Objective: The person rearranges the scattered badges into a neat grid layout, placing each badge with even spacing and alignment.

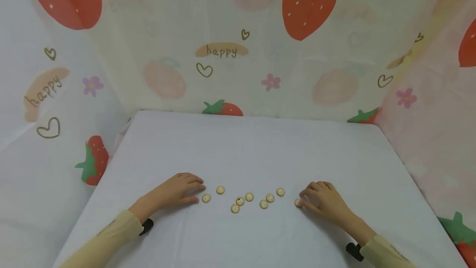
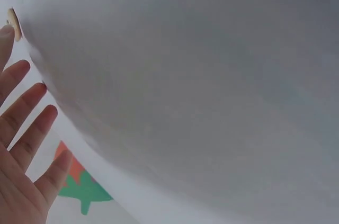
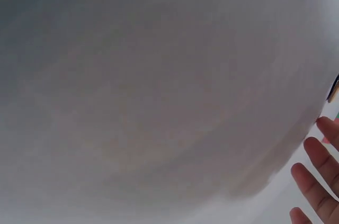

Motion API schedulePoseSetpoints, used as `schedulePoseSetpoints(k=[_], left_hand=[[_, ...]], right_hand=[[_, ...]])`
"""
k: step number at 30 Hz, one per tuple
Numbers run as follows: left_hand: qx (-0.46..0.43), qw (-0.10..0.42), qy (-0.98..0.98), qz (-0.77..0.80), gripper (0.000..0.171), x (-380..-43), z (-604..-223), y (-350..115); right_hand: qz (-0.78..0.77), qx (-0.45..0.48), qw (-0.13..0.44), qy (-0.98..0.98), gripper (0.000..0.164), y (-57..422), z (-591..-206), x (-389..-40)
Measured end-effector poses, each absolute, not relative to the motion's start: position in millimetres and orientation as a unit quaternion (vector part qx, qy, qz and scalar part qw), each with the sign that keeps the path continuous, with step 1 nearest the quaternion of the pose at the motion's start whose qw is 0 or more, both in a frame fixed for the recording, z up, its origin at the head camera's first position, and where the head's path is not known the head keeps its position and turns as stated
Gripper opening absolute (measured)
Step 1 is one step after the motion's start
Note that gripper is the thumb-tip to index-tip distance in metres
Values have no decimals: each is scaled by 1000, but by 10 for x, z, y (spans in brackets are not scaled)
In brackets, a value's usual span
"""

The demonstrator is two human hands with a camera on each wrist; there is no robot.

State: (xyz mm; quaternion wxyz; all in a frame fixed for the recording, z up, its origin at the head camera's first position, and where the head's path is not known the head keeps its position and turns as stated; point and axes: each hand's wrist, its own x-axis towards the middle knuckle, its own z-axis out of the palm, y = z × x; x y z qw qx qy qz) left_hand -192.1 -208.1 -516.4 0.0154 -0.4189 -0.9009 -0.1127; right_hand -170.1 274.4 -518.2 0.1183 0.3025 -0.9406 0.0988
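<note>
Several round beige buttons [image 1: 249, 197] with small dark marks lie flat in a loose, uneven row on the white table. At the left end, my left hand [image 1: 181, 190] is beside a button [image 1: 206, 198], thumb and fingers apart and nothing between them. The left wrist view shows its spread fingers [image 2: 33, 123] near a button [image 2: 14, 24]. My right hand [image 1: 324, 202] is at the right end, its fingertips over the edge of the outermost button [image 1: 298, 203]; whether they touch it I cannot tell. In the right wrist view its fingers [image 3: 315, 189] are loosely extended.
A white cloth covers the table [image 1: 238, 148]. Strawberry-printed curtains [image 1: 223, 77] hang at the back and both sides. Dark wrist bands [image 1: 146, 227] show at the sleeve cuffs.
</note>
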Motion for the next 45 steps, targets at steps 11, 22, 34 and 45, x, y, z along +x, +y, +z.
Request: schedulePoseSetpoints(k=[11,22,34,45], left_hand=[[-435,19,-895,-99,36,-1889,-5167,-2016],[-436,16,-894,-106,33,-1871,-5132,-1974],[-442,14,-889,-121,31,-1870,-5139,-1951],[-434,24,-892,-124,25,-1869,-5178,-1933]], right_hand=[[81,294,102,-947,26,2658,-5136,-1633],[72,299,91,-947,27,2596,-5103,-1635],[78,271,70,-957,25,2546,-5098,-1632],[102,254,19,-962,23,2518,-5041,-1666]])
